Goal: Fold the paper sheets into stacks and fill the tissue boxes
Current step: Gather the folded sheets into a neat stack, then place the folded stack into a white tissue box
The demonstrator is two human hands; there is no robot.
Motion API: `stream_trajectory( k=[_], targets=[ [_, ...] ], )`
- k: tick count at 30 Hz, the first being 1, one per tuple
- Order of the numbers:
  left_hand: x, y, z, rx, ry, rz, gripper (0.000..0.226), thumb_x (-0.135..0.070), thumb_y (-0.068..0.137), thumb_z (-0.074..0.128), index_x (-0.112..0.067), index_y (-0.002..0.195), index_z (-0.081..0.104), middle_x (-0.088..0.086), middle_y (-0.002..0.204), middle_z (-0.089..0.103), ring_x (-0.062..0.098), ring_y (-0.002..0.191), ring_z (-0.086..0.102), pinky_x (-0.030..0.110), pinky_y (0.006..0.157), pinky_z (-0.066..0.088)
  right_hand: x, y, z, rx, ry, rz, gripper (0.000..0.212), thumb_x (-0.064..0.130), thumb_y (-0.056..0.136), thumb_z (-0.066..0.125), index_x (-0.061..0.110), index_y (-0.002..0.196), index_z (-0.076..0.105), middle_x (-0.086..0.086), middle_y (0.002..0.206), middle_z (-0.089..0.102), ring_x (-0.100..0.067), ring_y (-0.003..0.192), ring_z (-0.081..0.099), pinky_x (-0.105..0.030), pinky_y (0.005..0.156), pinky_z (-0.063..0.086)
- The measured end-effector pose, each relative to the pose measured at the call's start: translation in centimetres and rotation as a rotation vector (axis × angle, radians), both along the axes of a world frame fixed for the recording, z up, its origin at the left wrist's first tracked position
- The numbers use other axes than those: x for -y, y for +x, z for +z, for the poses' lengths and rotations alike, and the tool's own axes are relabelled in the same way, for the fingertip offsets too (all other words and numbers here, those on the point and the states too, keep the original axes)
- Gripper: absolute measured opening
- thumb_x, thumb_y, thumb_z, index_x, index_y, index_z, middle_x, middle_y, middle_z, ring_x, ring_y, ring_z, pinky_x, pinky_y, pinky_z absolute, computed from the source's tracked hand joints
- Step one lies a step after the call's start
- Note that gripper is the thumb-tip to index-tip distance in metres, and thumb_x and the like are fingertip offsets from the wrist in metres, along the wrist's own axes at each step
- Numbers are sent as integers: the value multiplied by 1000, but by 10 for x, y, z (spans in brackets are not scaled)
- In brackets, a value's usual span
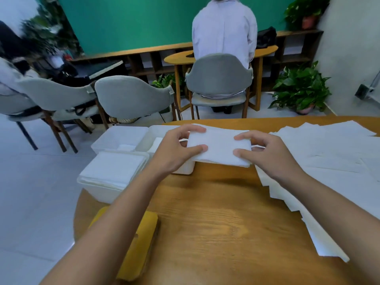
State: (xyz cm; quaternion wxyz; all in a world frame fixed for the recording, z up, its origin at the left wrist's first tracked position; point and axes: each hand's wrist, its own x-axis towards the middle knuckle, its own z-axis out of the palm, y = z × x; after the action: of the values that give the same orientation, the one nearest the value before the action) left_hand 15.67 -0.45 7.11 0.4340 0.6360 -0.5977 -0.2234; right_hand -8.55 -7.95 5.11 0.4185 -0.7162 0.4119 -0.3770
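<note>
A: From the head camera, what do we have in the middle?

B: We see a folded paper stack [219,148], white and thick, over the far part of the wooden table [216,223]. The left hand [174,151] pinches its left end, thumb on the near edge and forefinger on the far edge. The right hand [267,155] pinches the right end in the same way.

A: Does the stack rest on the wood?

B: We cannot tell. Its left end overlaps the middle box [159,130], which is partly hidden behind the left hand.

A: And the other boxes?

B: We count three translucent white ones at the table's left edge. The near box [111,175] is filled with folded paper almost to its rim. The far box [117,136] holds only a little paper at the bottom.

A: What lies to the right?

B: We see loose sheets [329,157] spread flat and overlapping, reaching the table's right edge; the right forearm crosses above them.

A: Anything nearer to us?

B: A yellow block [141,241] lies by the near left edge, partly under the left forearm. Beyond the table, a person in a pale coat [224,31] sits on a grey chair [219,79], back to us, with a potted plant [300,89] at the right.
</note>
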Motion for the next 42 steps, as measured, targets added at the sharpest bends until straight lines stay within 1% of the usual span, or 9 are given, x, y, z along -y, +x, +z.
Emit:
stream_trajectory(
  k=[3,6,11,17,21,24,29,36,42],
  targets=[
    [-7,34,15,32,31,45,35,-30,90,83,-38,122,72,-6,119,68,12,103,63,17,78,53,0,32,11,-12,9,41,31,24,89,81,32,118,73,11,122,61,2,94,58,-12,63,46],
    [-10,70,23,16,66,112,33,-31,86,86,-36,116,74,7,105,71,21,94,65,34,82,56,2,64,20,0,31,83,31,24,88,82,28,118,74,7,114,66,-10,101,63,-24,76,58],
    [-3,115,31,67,92,205,27,-25,83,90,-27,107,76,0,110,71,21,100,67,36,85,56,19,115,25,-77,33,92,30,27,84,85,30,113,75,1,101,71,-20,95,71,-42,88,62],
    [12,148,27,424,139,188,15,-21,88,83,-25,102,80,-5,74,62,13,69,58,23,67,46,33,149,25,-402,-132,161,38,34,84,85,24,119,75,9,92,64,-14,95,58,-21,61,37],
    [17,155,25,637,179,124,15,-23,88,83,-28,102,81,-3,87,71,4,76,60,20,66,44,36,164,20,-543,-184,183,38,34,84,85,23,118,75,11,91,59,-7,88,53,-23,64,42],
    [20,156,21,725,210,92,16,-27,89,83,-30,105,81,-5,92,69,13,82,62,28,71,45,34,170,19,-645,-219,200,38,36,83,85,22,117,75,8,97,59,-14,104,55,-32,76,49],
    [19,154,14,802,231,96,23,-36,89,83,-31,111,81,-1,107,52,19,101,51,38,85,47,30,172,20,-739,-294,168,46,40,84,84,26,126,72,-2,140,53,-24,131,49,-44,100,51],
    [13,131,28,741,144,39,46,-52,95,70,-28,135,69,-2,132,59,17,123,52,40,104,47,21,147,19,-545,-329,140,57,43,92,75,28,144,58,2,145,53,-20,138,44,-40,107,42],
    [17,70,34,663,108,-70,61,-62,100,56,-32,154,49,-5,156,46,14,142,42,37,114,40,8,86,13,-451,-277,126,63,42,94,73,29,151,50,3,154,49,-20,143,43,-42,117,39]
  ],
)
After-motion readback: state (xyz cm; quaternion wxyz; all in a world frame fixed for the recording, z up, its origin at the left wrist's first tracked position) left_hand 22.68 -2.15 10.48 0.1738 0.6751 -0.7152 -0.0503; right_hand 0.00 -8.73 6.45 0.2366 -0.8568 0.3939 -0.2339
